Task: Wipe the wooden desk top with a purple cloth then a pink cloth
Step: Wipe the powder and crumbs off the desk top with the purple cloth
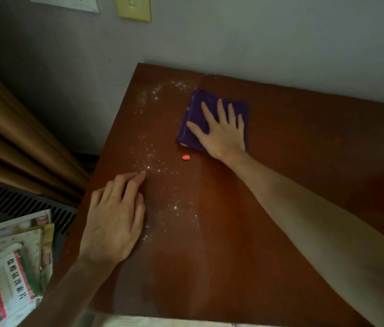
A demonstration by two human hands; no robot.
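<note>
- Right hand [221, 131] lies flat, fingers spread and straight, pressing the folded purple cloth [194, 135] near the far edge of the wooden desk top [280, 173]
- Left hand [115, 218] rests palm down near the left edge, fingers loose, holding nothing
- White specks [153, 159] scattered between the hands, a small orange bit [186, 157] just beside the cloth
- Grey wall [233, 36] behind, brown curtain [9, 138] at left

Purple cloth [200, 119]; reddish-brown desk [304, 161]; orange scrap [186, 157].

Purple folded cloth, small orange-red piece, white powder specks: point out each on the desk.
Purple folded cloth [195, 107]: head view, bare upper-left part beside the fingers.
Small orange-red piece [186, 157]: head view, its middle.
White powder specks [149, 156]: head view, dense patch beyond the left hand.
</note>
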